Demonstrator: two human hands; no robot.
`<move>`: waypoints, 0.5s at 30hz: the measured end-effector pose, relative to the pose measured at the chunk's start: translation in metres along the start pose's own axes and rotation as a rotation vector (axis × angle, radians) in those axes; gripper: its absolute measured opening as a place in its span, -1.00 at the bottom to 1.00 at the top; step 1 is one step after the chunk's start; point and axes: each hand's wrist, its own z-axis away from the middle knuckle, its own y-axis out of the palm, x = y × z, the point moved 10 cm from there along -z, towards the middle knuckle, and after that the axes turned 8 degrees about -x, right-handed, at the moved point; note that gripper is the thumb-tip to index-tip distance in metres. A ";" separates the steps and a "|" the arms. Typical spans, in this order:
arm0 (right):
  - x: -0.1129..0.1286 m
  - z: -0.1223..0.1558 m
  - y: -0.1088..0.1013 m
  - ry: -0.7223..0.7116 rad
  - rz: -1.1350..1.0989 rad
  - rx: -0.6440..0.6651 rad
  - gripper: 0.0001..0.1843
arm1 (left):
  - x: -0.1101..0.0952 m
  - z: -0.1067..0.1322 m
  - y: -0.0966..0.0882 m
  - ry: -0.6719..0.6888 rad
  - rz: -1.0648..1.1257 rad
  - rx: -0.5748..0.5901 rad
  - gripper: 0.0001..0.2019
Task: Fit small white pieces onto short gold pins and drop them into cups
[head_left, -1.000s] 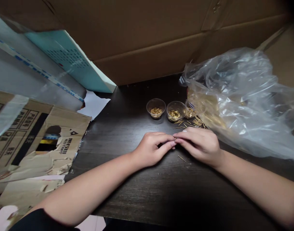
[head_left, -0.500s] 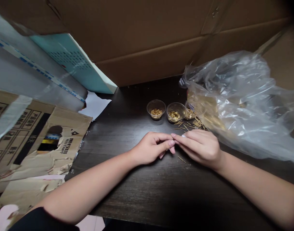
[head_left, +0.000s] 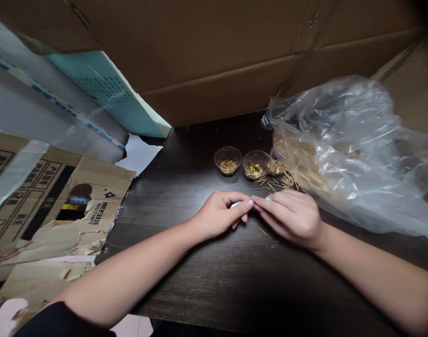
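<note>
My left hand [head_left: 219, 215] and my right hand [head_left: 291, 215] meet fingertip to fingertip over the dark wooden table [head_left: 214, 276]. Both are pinched closed on something tiny that I cannot make out; a small white bit shows between the left fingers. One thin brass pin [head_left: 264, 233] lies on the table just under my right hand. More loose brass pins [head_left: 275, 182] lie scattered just beyond my hands. Behind them stand small clear cups [head_left: 228, 159] [head_left: 257, 164] holding short brass pieces.
A large crumpled clear plastic bag [head_left: 354, 150] with brass parts fills the right side and partly covers a third cup [head_left: 279, 164]. Brown cardboard walls [head_left: 217, 61] rise at the back. Torn printed cardboard [head_left: 52, 206] and a teal sheet [head_left: 108, 93] lie at left.
My hands have stayed together at the same spot; the left fingers have shifted slightly and a small white bit now shows between them.
</note>
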 end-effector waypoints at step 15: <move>-0.028 0.013 0.021 0.350 -0.401 0.041 -0.37 | -0.022 0.006 -0.021 0.250 -0.115 -0.259 -0.71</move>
